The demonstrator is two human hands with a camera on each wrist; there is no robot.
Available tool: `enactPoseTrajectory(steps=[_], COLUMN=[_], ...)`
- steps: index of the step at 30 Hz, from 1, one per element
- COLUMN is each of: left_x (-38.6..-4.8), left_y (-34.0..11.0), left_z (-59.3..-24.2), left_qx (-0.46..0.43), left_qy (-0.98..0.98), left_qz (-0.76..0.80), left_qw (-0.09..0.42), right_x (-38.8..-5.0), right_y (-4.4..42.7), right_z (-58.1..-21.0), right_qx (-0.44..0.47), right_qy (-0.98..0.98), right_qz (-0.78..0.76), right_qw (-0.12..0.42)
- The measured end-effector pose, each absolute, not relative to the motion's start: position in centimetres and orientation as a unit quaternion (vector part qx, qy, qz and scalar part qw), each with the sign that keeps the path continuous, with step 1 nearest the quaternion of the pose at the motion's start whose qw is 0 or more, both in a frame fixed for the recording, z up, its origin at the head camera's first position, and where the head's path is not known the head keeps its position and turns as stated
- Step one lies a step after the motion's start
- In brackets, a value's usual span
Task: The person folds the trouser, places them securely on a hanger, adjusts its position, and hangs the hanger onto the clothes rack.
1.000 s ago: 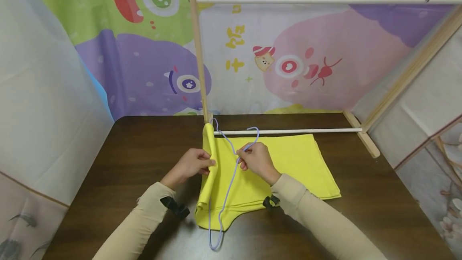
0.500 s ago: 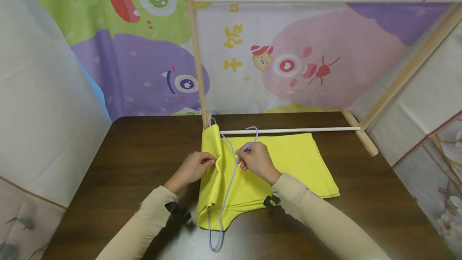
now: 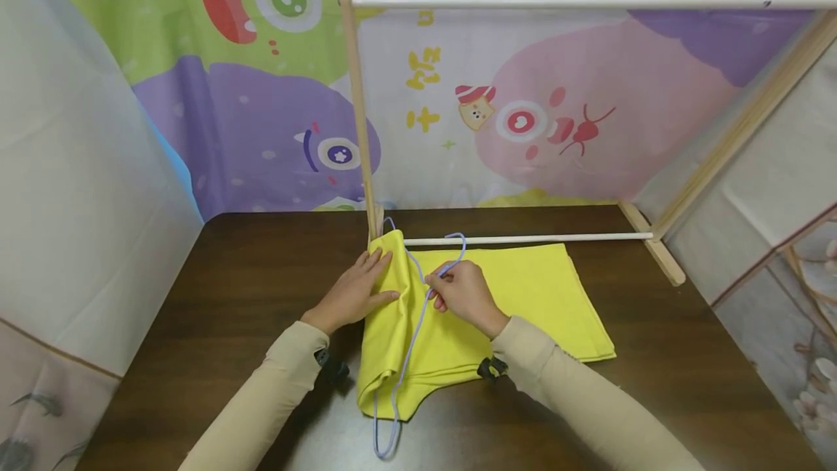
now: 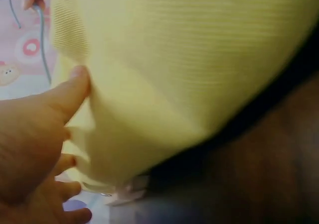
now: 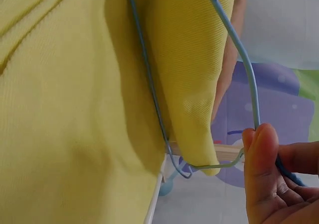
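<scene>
A folded yellow cloth [image 3: 530, 304] with ribbed texture lies on the table, its left end turned over a light-blue wire clothes hanger [image 3: 410, 344]. My left hand [image 3: 349, 291] rests on this turned-over part with fingers spread and straight; its thumb [image 4: 75, 89] lies along the fabric in the left wrist view. My right hand [image 3: 467, 295] pinches the hanger just below its hook, between thumb and fingers, also seen in the right wrist view. The hanger's near end sticks out past the cloth's front edge, and its long bar is largely hidden under the fold.
Behind the cloth stands a rack with a white top rail [image 3: 562, 2], a white lower rail [image 3: 556, 238] and wooden side posts [image 3: 362, 107]. The left post's foot is close to the cloth's far corner. A dark wooden table [image 3: 248, 267] bears everything; a printed curtain hangs behind.
The yellow flap has been folded further right over the hanger. My left hand has gone from pinching the flap's edge to lying spread on it. My right hand stays on the hanger.
</scene>
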State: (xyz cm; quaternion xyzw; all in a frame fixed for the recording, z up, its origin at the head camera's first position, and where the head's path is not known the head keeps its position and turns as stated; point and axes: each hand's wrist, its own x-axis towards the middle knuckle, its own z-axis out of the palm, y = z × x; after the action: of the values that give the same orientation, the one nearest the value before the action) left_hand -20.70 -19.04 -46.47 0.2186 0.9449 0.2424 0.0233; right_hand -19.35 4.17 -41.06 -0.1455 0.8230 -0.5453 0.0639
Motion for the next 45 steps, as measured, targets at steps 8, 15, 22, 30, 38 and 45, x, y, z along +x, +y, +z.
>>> enactPoseTrajectory(steps=[8, 15, 22, 30, 38, 45], left_x=[-22.0, -22.2, -21.4, -19.5, -17.1, -15.9], left_y=[-18.2, -16.7, -16.7, -18.2, -19.7, -18.5], left_z=[-45.3, -46.4, -46.9, -46.3, -45.0, -46.5], left_qx=[0.224, 0.237, 0.265, 0.263, 0.262, 0.27], left_qy=[0.956, 0.961, 0.954, 0.931, 0.888, 0.906], left_qz=[0.166, 0.114, 0.129, 0.216, 0.306, 0.273], left_qw=[0.091, 0.083, 0.046, 0.13, 0.219, 0.177], right_x=[-19.4, -19.3, -19.2, -19.2, -19.1, -19.0], right_y=[4.5, 4.2, 4.3, 4.4, 4.3, 4.4], right_z=[-41.2, -41.0, -41.1, -41.2, -41.2, -41.0], right_qx=[-0.149, -0.167, -0.166, -0.167, -0.156, -0.155], right_qy=[0.823, 0.825, 0.825, 0.82, 0.822, 0.819], right_qz=[-0.545, -0.537, -0.538, -0.545, -0.545, -0.55], right_qw=[0.055, 0.054, 0.044, 0.047, 0.052, 0.052])
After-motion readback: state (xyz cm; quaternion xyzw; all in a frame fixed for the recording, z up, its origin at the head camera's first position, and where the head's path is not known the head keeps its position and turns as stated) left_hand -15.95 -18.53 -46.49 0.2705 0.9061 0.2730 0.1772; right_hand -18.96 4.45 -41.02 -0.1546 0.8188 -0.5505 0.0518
